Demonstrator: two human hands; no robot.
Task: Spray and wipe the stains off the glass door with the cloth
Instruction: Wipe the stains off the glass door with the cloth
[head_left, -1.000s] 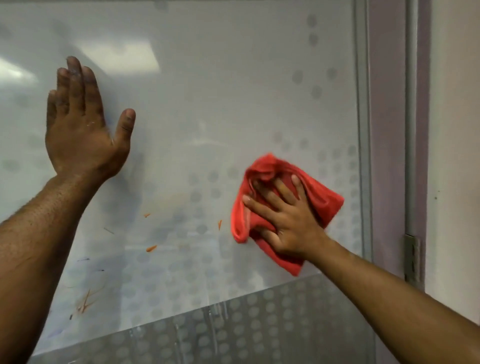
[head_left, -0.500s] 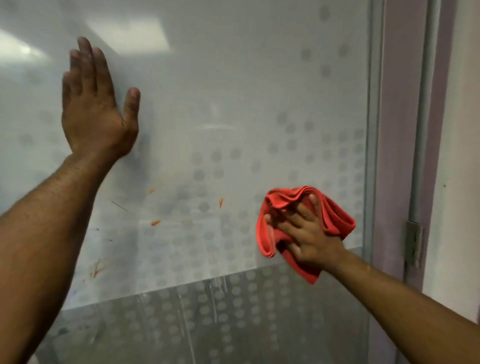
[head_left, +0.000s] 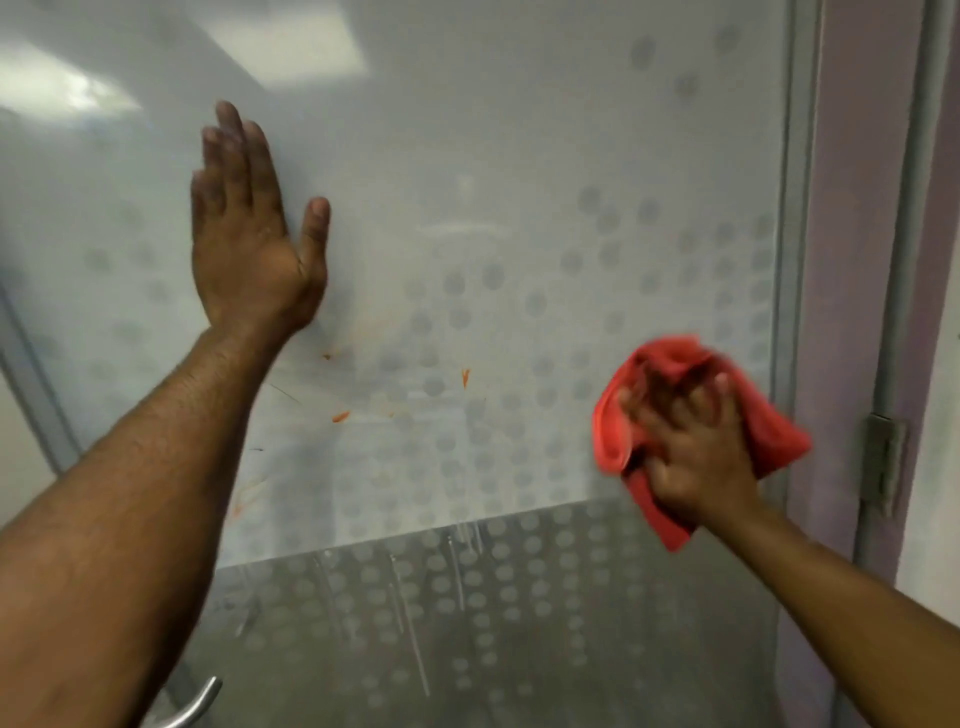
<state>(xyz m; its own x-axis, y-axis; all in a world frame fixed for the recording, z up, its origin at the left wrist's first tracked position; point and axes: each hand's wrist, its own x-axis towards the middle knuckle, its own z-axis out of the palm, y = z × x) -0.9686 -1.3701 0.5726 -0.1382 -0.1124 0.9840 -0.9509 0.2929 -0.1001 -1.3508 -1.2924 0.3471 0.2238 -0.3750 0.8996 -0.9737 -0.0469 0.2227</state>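
Glass door (head_left: 519, 156): fills your view, hinged at the right; its frosted dotted pane is what you are cleaning.
Left hand (head_left: 249, 249): laid flat on the pane with fingers straight, holding nothing, likely to steady the door against your wiping.
Cloth (head_left: 779, 441): red, bunched against the pane near the hinged edge.
Right hand (head_left: 696, 447): spread fingers press the cloth to the pane.
Stains (head_left: 340, 415): orange flecks between your hands, not yet wiped.

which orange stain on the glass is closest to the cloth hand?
The small upright orange streak, mid-pane, left of the red cloth under the right hand. The other orange marks lie further left, nearer the left forearm.
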